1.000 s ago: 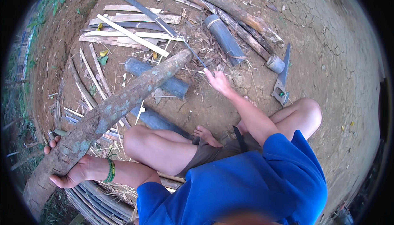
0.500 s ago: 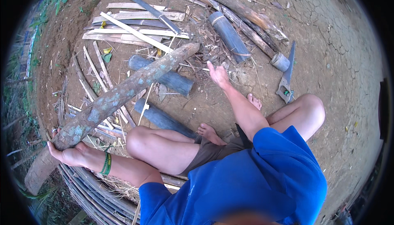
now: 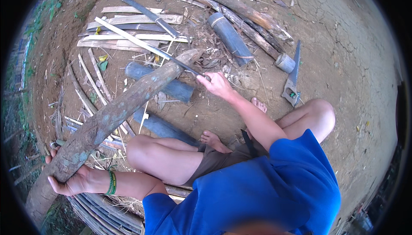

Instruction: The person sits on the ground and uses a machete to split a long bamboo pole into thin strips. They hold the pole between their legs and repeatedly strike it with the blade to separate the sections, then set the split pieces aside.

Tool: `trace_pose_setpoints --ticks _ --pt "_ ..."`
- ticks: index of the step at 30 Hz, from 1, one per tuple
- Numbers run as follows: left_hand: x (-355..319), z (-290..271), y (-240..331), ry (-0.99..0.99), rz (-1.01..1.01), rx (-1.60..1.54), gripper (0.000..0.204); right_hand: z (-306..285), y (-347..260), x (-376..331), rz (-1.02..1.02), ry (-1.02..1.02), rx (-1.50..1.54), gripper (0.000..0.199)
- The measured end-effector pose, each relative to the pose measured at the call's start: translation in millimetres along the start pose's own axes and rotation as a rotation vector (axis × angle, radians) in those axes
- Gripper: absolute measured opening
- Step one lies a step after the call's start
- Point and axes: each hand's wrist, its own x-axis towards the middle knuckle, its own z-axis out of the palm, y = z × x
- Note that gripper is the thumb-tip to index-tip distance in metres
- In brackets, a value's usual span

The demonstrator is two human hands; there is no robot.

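Fingers of the right hand (image 3: 218, 85) are closing around the handle of a long, thin, dark blade (image 3: 169, 58), pinched together at its near end, while the left hand (image 3: 71, 182) is cupping the thick lower end of a heavy log (image 3: 124, 110), its fingers curling up around the underside. That log is lying slantwise across the bare ground (image 3: 343, 63), running from the near left corner up toward the middle; its bark is looking rough, brownish, blotched with pale grey-green patches, and its far end is ragged and blunt. The blade is lying just past that far end, close against it.

Three dark grey-blue bamboo sections are showing: one (image 3: 176, 88) crossing under the log at the middle, one (image 3: 161, 127) beside the person's bent knee, and one (image 3: 229, 37) lying toward the far edge with a pale band near its top. A short cut bamboo stub (image 3: 285, 62), round and hollow-looking, is sitting to the right of it. One handsaw (image 3: 292, 76) with a grey toothed blade is resting on the cracked, dry earth toward the right. Two long rough poles (image 3: 240, 10) are stretching along the far edge. A pile of pale split bamboo slats (image 3: 128, 31), flat and fibrous, is filling the far left, with thinner strips (image 3: 92, 80) trailing down the left edge; I cannot count them exactly. A green band (image 3: 112, 182) is circling the left wrist.
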Motion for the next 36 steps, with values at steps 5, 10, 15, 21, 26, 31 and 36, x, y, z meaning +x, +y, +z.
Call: trace_pose_setpoints --ticks 5,10,15,21,26,31,36 --pt "6 -14 -7 -0.058 -0.014 -0.051 0.05 8 3 27 0.38 0.06 0.114 0.072" --pt "-3 2 5 -0.255 -0.031 -0.191 0.049 15 1 -7 -0.048 -0.045 -0.025 0.06" --pt "-4 21 -16 -0.082 0.09 -0.067 0.053 2 48 29 0.527 0.145 0.071 0.069" --pt "-3 3 -9 -0.116 0.0 -0.083 0.065 9 26 -14 0.176 0.109 0.103 0.071" --pt "-4 5 -17 -0.091 0.148 -0.052 0.076 1 16 22 0.445 0.15 0.117 0.077" --pt "-54 74 -13 0.156 0.113 0.076 0.065 12 1 -15 0.061 0.064 0.006 0.071" --pt "-36 57 -31 0.232 0.132 0.143 0.055 -4 26 26 0.423 0.08 0.075 0.071"
